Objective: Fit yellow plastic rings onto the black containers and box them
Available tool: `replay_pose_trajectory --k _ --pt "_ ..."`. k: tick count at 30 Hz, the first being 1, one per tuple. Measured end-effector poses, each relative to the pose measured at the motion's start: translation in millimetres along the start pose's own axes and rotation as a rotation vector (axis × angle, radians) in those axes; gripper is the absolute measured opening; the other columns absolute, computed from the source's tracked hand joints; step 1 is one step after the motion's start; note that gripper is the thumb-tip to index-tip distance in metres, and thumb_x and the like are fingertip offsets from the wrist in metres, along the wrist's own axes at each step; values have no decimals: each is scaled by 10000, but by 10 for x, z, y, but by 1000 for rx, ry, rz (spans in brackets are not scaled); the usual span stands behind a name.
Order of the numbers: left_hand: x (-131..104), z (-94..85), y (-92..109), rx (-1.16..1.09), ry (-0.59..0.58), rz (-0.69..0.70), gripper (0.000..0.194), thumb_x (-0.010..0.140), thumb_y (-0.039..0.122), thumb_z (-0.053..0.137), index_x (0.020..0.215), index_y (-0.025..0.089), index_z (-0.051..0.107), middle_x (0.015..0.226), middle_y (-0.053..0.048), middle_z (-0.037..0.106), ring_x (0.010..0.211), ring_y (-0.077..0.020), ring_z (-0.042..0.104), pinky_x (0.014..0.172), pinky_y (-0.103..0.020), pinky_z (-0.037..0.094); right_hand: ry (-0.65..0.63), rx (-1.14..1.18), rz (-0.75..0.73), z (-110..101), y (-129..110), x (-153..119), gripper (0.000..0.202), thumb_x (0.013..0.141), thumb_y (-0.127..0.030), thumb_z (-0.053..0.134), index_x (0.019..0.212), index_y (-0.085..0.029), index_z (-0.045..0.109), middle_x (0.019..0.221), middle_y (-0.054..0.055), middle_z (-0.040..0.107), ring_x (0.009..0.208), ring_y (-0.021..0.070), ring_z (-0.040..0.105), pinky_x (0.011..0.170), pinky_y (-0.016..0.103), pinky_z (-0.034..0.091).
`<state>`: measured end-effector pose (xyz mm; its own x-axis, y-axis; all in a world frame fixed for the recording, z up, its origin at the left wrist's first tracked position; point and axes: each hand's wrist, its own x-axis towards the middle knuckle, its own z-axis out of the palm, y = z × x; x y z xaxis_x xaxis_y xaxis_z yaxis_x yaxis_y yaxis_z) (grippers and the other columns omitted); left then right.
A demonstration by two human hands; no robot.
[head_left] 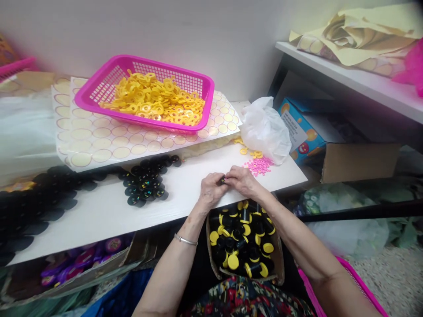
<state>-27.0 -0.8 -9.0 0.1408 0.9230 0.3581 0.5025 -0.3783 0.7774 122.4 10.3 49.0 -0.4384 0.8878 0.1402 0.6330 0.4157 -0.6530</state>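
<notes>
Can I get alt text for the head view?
A person's left hand holds a small black piece at a white table, the right hand touching it; nearby are black-and-yellow pieces and a pink basket of yellow rings.

Single head-worn view: faces forward and down, close above left hand (212, 190) and right hand (242, 181); worktop (188, 189) to wall (231, 26) framed.

A pale wall (231, 26) backs a white table (185, 185) and shelf (370, 88) above speckled flooring (399, 268).
</notes>
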Motion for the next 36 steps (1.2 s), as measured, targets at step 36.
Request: replay_pose_trajectory --k 36 --pt "19 15 -34 -14 37 -4 253 613 278 751 834 192 664 773 -13 649 726 -151 566 683 -277 454 -86 -158 227 -56 232 -482 120 813 -270 513 803 -190 601 757 13 581 707 139 525 624 239 350"
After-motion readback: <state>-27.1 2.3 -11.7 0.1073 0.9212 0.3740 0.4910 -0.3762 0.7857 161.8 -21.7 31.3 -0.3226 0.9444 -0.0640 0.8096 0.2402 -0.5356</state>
